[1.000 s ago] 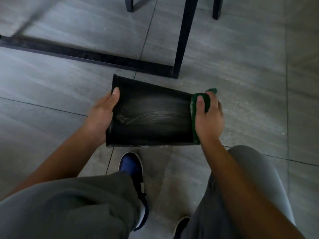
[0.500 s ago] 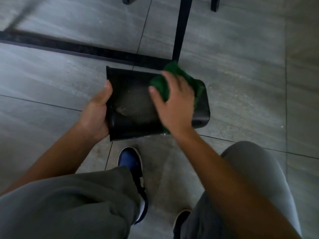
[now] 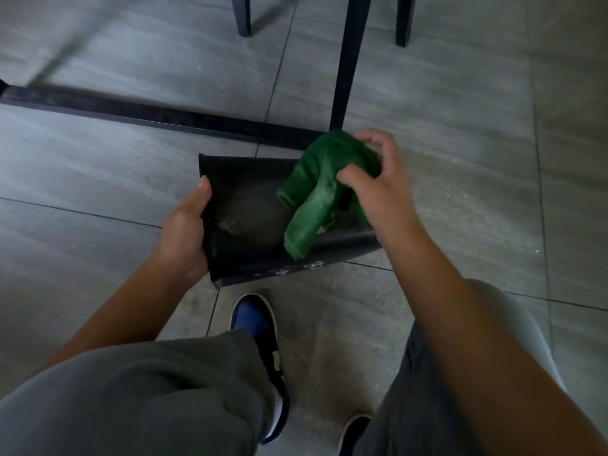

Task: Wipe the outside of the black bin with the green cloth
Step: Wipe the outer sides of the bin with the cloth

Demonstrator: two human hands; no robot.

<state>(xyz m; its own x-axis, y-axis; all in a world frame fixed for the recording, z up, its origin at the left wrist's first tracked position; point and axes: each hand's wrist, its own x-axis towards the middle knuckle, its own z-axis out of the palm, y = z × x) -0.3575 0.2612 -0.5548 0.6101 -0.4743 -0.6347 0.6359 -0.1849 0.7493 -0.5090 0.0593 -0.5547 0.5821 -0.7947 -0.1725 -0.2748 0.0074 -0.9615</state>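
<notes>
The black bin (image 3: 250, 225) lies on its side on the grey tiled floor (image 3: 444, 126), just beyond the person's knees, with its broad dusty side facing up. The left hand (image 3: 184, 238) grips the bin's left end: the palm wraps the edge and the thumb lies straight along it, pointing away from the person. The other fingers are hidden behind the bin, so how they sit cannot be told. The left forearm runs in from the near left.

The right hand (image 3: 378, 189) is above the bin's right end, wrist bent, its fingers (image 3: 371, 138) curled and bunching the green cloth (image 3: 322, 189). The cloth hangs crumpled from that grasp, two loose folds trailing down over the bin's upper side. The right forearm comes in from the near right.

A blue and black shoe (image 3: 260, 343) stands on the floor just near of the bin. Black metal furniture legs (image 3: 348, 60) and a floor rail (image 3: 158, 116) stand beyond it.
</notes>
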